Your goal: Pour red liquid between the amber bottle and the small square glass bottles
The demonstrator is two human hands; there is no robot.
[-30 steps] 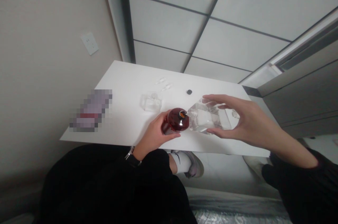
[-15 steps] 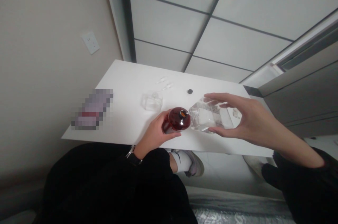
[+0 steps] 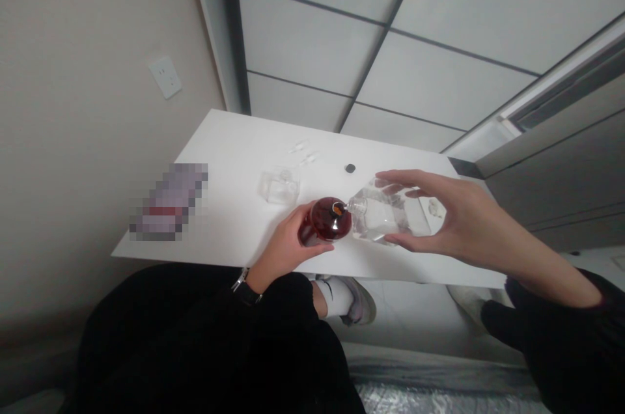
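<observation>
My left hand is wrapped round a dark red-brown bottle with an uncapped mouth that faces up. In my right hand a clear square bottle is held tipped on its side, its neck pointing left at the brown bottle's mouth. The two openings meet or nearly meet; whether they touch I cannot tell. Clear liquid seems to sit inside the tipped bottle. Just beyond the bottles, a small dark cap lies on the white table.
A clear square container stands left of the bottles, with small clear pieces behind it. A blurred-out flat item lies at the table's left end. White panels rise behind the table, and a wall with a socket is at left.
Both hands and both bottles keep nearly the same pose. The whole view has shifted very slightly.
</observation>
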